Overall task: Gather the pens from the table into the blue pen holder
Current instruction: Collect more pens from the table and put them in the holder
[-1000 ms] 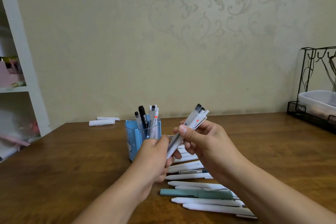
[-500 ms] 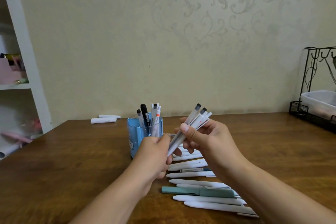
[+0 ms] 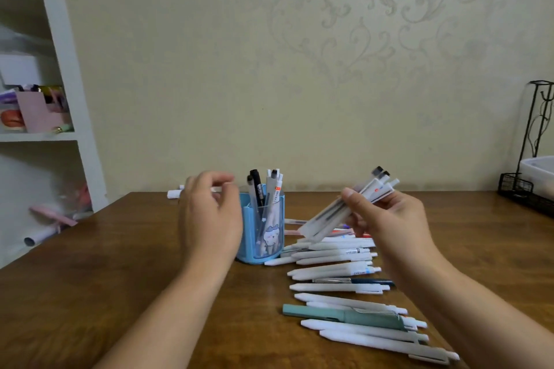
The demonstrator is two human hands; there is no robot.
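- Bundle of pens (image 3: 349, 208): several white and translucent pens, held tilted with the clicker ends up and to the right and the tips pointing down-left toward the holder, above the table and just to the right of it.
- Right hand (image 3: 389, 219): thumb and curled fingers clamp the bundle near its middle. For a clean drop the bundle would best be brought upright over the holder's mouth and lowered tips first.
- Blue pen holder (image 3: 261, 237): stands upright on the table between the two hands; a translucent front panel bears a cartoon figure, and several pens already rise from its top.
- Pens in the holder (image 3: 266, 189): these lean across the opening and are the likeliest obstruction, so the bundle should probably aim for the freer side.
- Left hand (image 3: 209, 216): raised just left of the holder, fingers loosely curled, gripping nothing; well placed to steady the holder during insertion.
- Loose pens (image 3: 344, 287): many lie in a rough row on the table, right of the holder and toward the near edge, among them a teal pen (image 3: 344, 315). Much of the task therefore appears to remain.
- Table (image 3: 90, 293): brown wood.
- Surroundings: a white shelf unit (image 3: 69, 84) at far left, a black wire rack (image 3: 530, 189) at far right, both well apart from the work.
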